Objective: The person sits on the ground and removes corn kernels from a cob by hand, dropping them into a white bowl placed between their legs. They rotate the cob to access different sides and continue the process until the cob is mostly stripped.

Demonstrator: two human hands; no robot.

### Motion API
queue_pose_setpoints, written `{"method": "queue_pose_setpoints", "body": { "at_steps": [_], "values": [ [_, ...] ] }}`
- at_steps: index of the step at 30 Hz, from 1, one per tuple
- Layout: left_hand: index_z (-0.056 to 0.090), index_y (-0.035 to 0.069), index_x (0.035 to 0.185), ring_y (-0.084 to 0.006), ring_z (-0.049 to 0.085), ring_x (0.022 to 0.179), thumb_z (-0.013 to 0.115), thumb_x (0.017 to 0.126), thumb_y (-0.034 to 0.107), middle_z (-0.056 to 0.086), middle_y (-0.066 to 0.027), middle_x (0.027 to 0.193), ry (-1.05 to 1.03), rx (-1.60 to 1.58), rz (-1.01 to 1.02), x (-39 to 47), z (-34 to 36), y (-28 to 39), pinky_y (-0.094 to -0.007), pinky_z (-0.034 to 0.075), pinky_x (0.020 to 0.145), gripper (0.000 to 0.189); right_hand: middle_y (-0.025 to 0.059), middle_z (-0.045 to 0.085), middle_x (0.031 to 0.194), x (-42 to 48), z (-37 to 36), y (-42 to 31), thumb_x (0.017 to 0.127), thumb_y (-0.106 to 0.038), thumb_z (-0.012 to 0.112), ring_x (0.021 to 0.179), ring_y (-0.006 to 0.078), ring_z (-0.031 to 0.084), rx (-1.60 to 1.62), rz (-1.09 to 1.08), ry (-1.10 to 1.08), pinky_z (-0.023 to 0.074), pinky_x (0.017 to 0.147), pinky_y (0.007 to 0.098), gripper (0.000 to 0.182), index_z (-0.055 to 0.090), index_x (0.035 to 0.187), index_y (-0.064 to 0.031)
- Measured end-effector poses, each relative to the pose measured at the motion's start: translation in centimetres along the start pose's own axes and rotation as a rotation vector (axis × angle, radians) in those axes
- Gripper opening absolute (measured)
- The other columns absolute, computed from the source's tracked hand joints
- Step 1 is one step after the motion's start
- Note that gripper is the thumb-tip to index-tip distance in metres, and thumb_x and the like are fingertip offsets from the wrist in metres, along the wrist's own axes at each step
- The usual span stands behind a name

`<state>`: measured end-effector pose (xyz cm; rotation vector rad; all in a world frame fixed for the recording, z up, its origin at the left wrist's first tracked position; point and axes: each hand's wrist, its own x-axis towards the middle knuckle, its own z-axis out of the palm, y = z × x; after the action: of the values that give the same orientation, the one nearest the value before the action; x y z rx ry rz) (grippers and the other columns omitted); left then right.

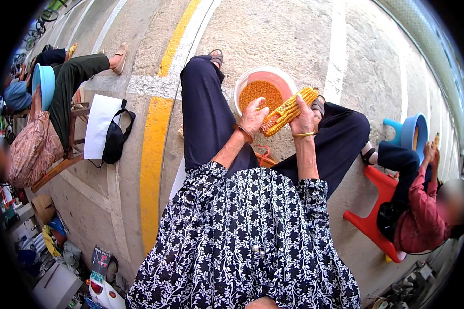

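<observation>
My right hand [302, 116] grips an ear of yellow corn [290, 112] along its right side, the thumb lying on the kernels. The ear is tilted, and a stripped strip runs along it down to its ragged lower end. Against that lower left end rests my left hand [253, 117], with bent fingers and the thumb by the kernels; whether it grips the ear is unclear. Just beyond both hands stands a pale plastic bucket [290, 83] on the ground between my feet. Loose corn kernels [257, 94] cover its bottom, partly hidden by my hand and the ear.
To the left, a seated person holds a light blue basin [46, 87]; nearby is a wooden chair [75, 131] with a black bag [116, 139]. On the right, another person sits on a red plastic stool [377, 208] beside a blue basin [420, 133]. A scooter [104, 291] stands behind left.
</observation>
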<state>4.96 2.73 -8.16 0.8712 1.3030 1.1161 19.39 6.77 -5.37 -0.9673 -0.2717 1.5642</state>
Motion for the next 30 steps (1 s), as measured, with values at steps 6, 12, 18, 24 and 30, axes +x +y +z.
{"method": "queue_pose_setpoints", "body": {
  "at_steps": [6,12,18,24,30],
  "values": [
    [0.049,-0.004,0.113,-0.0094,0.055,0.091,0.053,0.087,0.017,0.058,-0.0064,0.101,-0.274,-0.157,-0.19,-0.2,-0.9,1.2,-0.0213,0.044,0.08,0.034,0.0103,0.059,0.082,-0.2,0.4,-0.2,0.084,-0.018,0.057,0.07,0.0188,0.059,0.054,0.008,-0.067,0.051,0.064,0.0323,0.022,0.052,0.094,0.0004],
    [0.05,-0.004,0.111,-0.0084,0.055,0.089,0.053,0.087,0.022,0.058,-0.0052,0.1,-0.315,-0.13,-0.204,-0.7,-0.6,1.8,-0.021,0.045,0.077,0.036,0.0102,0.059,0.083,-0.6,0.8,0.3,0.083,-0.022,0.059,0.069,0.0196,0.06,0.044,-0.024,-0.085,0.052,0.061,0.0329,0.026,0.052,0.094,0.0004],
    [0.054,-0.003,0.105,-0.0067,0.055,0.081,0.055,0.086,0.028,0.059,-0.0027,0.092,-0.311,-0.061,-0.196,-1.2,-0.3,2.7,-0.0197,0.044,0.072,0.037,0.0098,0.059,0.083,-0.3,0.2,0.9,0.082,-0.021,0.06,0.07,0.0199,0.06,0.017,0.022,-0.082,0.0518,0.062,0.0321,0.026,0.051,0.095,-0.0002],
    [0.058,-0.001,0.093,-0.006,0.054,0.072,0.054,0.085,0.03,0.059,-0.0016,0.081,-0.28,-0.033,-0.18,-1.6,-0.2,3.6,-0.0202,0.044,0.065,0.032,0.0095,0.059,0.083,-0.3,0.2,1.2,0.082,-0.021,0.06,0.072,0.0194,0.06,0.011,0.027,-0.103,0.0516,0.063,0.0319,0.025,0.051,0.095,-0.0009],
    [0.058,-0.002,0.094,-0.0069,0.054,0.072,0.055,0.083,0.024,0.06,-0.0029,0.081,-0.264,-0.038,-0.162,-1.6,-0.3,3.1,-0.0206,0.044,0.066,0.029,0.0097,0.059,0.084,-0.5,0.5,1.1,0.083,-0.023,0.059,0.072,0.0199,0.06,-0.003,0.017,-0.118,0.0522,0.063,0.0327,0.026,0.051,0.095,-0.0006]
  ]
}}
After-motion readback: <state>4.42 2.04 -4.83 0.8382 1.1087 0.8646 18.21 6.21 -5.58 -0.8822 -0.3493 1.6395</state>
